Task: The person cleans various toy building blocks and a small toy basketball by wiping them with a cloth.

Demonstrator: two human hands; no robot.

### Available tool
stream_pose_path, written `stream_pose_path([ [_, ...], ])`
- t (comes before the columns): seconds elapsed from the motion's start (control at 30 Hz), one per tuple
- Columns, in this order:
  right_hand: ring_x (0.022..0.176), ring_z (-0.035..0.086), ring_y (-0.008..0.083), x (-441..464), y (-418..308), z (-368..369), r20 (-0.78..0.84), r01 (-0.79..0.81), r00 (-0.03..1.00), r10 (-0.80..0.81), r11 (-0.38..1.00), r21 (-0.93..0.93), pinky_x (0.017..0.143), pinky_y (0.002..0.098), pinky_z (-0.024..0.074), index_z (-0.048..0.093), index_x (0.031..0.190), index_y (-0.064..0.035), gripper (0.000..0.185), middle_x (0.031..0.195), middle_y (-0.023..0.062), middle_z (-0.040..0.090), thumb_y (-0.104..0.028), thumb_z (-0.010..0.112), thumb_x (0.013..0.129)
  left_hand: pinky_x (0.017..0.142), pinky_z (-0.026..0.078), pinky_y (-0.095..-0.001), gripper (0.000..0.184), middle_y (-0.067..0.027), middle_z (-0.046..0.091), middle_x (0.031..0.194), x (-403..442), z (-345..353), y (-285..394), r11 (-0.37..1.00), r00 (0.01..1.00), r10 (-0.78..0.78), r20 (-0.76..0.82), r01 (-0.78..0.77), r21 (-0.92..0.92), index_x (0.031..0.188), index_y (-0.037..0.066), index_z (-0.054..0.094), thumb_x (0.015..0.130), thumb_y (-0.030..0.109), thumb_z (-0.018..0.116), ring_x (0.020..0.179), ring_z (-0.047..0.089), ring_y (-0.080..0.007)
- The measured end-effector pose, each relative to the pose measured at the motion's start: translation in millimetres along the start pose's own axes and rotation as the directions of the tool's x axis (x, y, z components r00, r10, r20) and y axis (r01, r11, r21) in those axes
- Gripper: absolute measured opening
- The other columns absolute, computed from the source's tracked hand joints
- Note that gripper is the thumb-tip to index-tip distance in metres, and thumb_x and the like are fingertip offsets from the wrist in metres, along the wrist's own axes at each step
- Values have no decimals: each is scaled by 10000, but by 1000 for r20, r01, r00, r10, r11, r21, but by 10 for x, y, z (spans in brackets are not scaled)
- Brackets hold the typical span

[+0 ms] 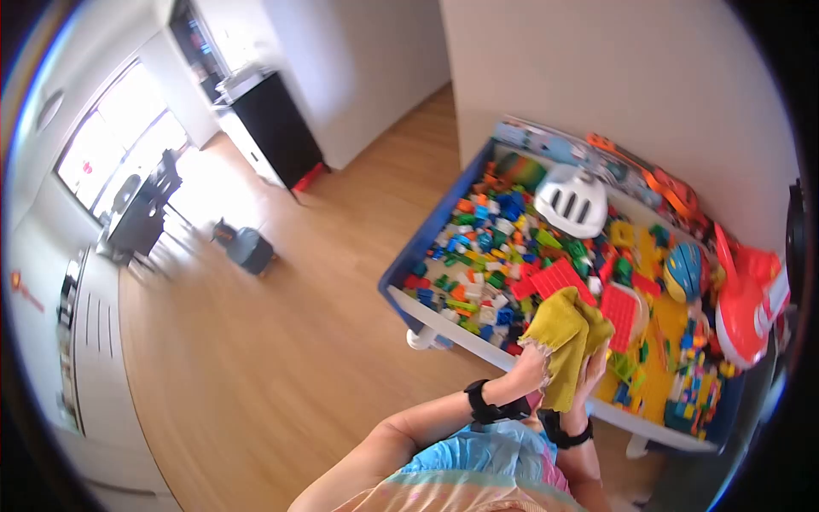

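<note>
A mustard-yellow cloth (563, 337) with a frayed edge hangs between my hands, above the near side of the toy table. My left hand (532, 365) is at the cloth's left side, with its fingers covered by the fabric. At the cloth's right side, my right hand (593, 369) grips it, fingers partly hidden in the folds. Both wrists wear black bands. Just beyond the cloth lie a red building plate (560, 280) and a second red plate (620, 317), among many loose toy bricks (490, 256).
A blue-and-white toy table (461, 333) stands against the wall. It holds a white slotted piece (573, 202), a blue-and-yellow ball (685, 271) and a red lamp-like object (744, 322). A dark cabinet (277, 128) and a small grey ride-on toy (246, 247) stand further left on the wooden floor.
</note>
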State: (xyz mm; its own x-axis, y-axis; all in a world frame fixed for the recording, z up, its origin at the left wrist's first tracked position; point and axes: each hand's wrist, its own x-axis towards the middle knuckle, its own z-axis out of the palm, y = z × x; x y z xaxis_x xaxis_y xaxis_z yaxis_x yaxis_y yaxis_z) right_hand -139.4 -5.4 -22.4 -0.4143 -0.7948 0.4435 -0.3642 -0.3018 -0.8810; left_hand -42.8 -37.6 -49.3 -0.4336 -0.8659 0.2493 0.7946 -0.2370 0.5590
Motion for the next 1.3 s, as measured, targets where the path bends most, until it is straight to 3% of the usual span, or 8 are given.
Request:
stream_pose_path([
  [0.03,1119,458,322,16,-72,18,20,-4,1000,4,1000,-9,955,414,330,478,1193,4,400,1157,176,520,-223,499,864,952,413,-326,427,-42,466,1274,30,-90,-43,920,988,88,-125,-33,390,1307,113,362,930,300,433,1160,464,-168],
  [0.13,1150,417,362,101,-420,74,306,387,904,-299,876,-287,992,475,256,490,1163,3,367,1187,182,493,-137,516,824,928,437,-344,393,-40,492,1228,155,56,425,828,962,-270,22,244,-504,1248,108,415,924,328,452,1099,512,-167],
  [0.23,1091,439,301,115,-369,104,223,392,916,-333,862,-322,956,384,312,496,1133,9,310,1178,154,486,-82,488,837,946,423,-325,433,-42,463,1275,85,219,554,922,945,-324,-43,305,-240,1280,103,392,923,341,450,1130,491,-162],
  [0.47,860,574,190,335,-491,74,-110,-91,976,189,808,582,783,302,446,535,1071,11,228,965,82,606,-101,506,875,887,444,-285,391,-20,499,1212,53,727,602,844,774,-535,-338,509,-170,1284,75,385,956,287,363,1061,516,-136],
  [0.7,991,546,314,159,-422,-14,-46,176,982,-185,971,-162,883,371,405,540,1081,10,252,1064,167,572,-94,496,856,908,430,-283,403,-30,463,1256,19,63,285,888,991,-110,82,60,456,1308,73,341,947,242,405,1123,484,-147],
  [0.93,1182,375,425,66,-469,105,192,394,909,-370,914,-102,1012,537,199,576,1049,-16,316,1214,189,485,-79,605,741,943,425,-315,502,-76,497,1260,170,402,718,869,904,-408,-126,342,-358,1269,51,425,913,404,438,1114,514,-195],
  [1.1,1095,428,403,120,-499,65,125,415,906,-405,908,-62,953,512,265,597,1000,-34,329,1150,181,515,-141,668,697,938,434,-357,491,-107,473,1274,176,770,828,904,785,-427,-448,383,-190,1285,40,390,926,374,415,1106,515,-233],
  [1.3,1021,485,309,120,-449,120,-35,79,997,-73,960,267,912,414,344,569,1007,-6,324,1108,146,524,-133,663,724,905,438,-325,390,-96,501,1198,10,476,539,815,982,15,-187,96,571,1256,34,398,921,220,470,1064,523,-198],
])
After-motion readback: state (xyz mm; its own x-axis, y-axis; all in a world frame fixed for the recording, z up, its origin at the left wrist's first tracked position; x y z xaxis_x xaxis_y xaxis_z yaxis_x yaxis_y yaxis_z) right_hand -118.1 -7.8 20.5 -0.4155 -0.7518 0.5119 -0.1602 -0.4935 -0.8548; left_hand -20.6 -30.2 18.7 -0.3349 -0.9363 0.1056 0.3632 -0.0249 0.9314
